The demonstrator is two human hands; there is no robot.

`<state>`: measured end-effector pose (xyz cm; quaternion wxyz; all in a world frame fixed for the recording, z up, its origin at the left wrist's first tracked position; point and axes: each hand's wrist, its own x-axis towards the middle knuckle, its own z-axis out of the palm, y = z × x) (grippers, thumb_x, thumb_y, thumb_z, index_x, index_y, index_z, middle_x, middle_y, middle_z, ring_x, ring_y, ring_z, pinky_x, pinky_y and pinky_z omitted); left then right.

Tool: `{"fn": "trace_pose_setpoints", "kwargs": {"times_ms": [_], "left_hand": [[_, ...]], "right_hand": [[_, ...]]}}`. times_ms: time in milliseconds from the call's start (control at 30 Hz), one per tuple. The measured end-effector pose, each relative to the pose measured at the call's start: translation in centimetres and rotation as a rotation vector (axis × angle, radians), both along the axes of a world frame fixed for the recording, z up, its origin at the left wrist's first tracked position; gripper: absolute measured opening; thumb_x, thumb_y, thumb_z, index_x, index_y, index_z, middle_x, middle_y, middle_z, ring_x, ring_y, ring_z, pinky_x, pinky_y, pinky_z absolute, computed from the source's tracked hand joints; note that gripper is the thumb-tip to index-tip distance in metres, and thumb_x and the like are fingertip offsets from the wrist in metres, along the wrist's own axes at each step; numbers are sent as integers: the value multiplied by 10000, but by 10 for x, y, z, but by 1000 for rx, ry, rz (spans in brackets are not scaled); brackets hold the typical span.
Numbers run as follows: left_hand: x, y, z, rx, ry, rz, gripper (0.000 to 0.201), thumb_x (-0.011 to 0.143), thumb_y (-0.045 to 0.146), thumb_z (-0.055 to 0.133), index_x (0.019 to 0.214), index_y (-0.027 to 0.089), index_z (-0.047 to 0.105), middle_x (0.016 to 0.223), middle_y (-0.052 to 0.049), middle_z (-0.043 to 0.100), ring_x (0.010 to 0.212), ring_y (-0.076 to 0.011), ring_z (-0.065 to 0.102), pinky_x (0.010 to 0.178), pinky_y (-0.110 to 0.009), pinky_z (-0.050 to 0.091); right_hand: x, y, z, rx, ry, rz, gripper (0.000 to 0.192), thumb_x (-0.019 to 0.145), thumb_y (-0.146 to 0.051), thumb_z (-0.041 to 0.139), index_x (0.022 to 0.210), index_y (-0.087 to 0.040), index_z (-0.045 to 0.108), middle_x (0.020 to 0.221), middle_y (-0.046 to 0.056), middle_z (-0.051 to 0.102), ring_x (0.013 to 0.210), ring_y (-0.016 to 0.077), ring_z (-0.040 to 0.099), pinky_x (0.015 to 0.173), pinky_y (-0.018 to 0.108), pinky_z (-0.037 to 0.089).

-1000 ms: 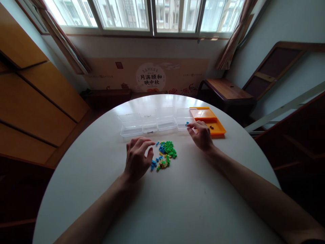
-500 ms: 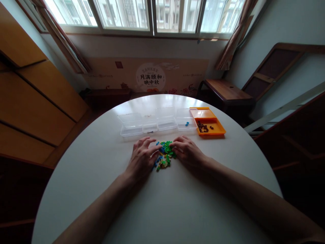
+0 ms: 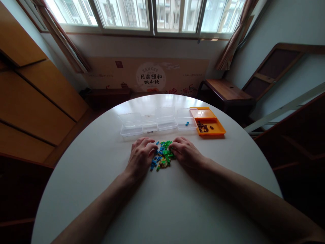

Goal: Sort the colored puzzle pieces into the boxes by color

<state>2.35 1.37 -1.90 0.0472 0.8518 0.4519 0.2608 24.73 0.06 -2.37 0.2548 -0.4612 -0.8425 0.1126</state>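
A small pile of toy building bricks (image 3: 165, 155) in green, blue and yellow lies on the white table between my hands. On the pile's left edge, beside the blue bricks (image 3: 153, 163), my left hand (image 3: 142, 154) has its fingers curled with thumb and fingertips close together. Over the green bricks (image 3: 167, 144) on the other side, my right hand (image 3: 186, 150) is closed in a pinch. Whatever either hand's fingertips hold is too small or hidden to make out.
Behind the pile stand clear plastic boxes (image 3: 166, 124) with raised lids. A few blue bricks (image 3: 187, 123) lie in the rightmost clear one. An orange box (image 3: 218, 130) at their right holds dark brown pieces (image 3: 202, 127). The round table's (image 3: 162, 210) far edge curves behind them.
My left hand has drawn slightly left and its fingers have curled in, baring more blue bricks. My right hand has shifted slightly left over the green bricks. The boxes have stayed put.
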Motion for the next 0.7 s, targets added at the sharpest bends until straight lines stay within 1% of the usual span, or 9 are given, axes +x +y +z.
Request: {"fn": "trace_pose_setpoints", "kwargs": {"times_ms": [200, 367, 467, 567, 700], "left_hand": [[-6, -1, 4, 36, -35, -2, 129, 861, 155, 560, 859, 225, 668, 1071, -50, 676, 1122, -256, 522, 967, -445, 370], [-9, 0, 2, 40, -45, 48, 134, 856, 159, 561, 908, 219, 669, 1065, -59, 667, 1094, -257, 532, 944, -440, 383], [-12, -1, 1, 17, -13, 50, 132, 852, 191, 575, 902, 238, 687, 1082, -57, 660, 1118, -270, 515, 951, -457, 377], [-15, -4, 2, 7, 9, 49, 127, 845, 200, 587, 856, 254, 702, 1094, -50, 657, 1136, -276, 502, 966, -470, 368], [-18, -4, 3, 8, 13, 54, 124, 845, 196, 587, 832, 243, 700, 1092, -51, 655, 1130, -274, 502, 966, -469, 371]], "right_hand": [[-6, 2, 2, -33, 48, 5, 141, 891, -200, 558, 953, -195, 685, 944, 71, 630, 919, 200, 556, 851, 344, 447], [-10, 10, 8, -102, 92, 12, 128, 873, -197, 590, 953, -203, 690, 936, 55, 640, 903, 189, 586, 817, 320, 456], [-16, 15, 15, -71, 72, 43, 140, 860, -180, 597, 964, -190, 690, 945, 66, 642, 911, 201, 587, 810, 330, 453], [-26, 19, 20, -47, 105, 43, 144, 857, -172, 598, 964, -181, 694, 934, 72, 645, 899, 199, 590, 801, 330, 452], [-39, 23, 18, -49, 162, 20, 128, 859, -180, 604, 942, -181, 701, 901, 61, 645, 867, 183, 592, 781, 311, 452]]}}
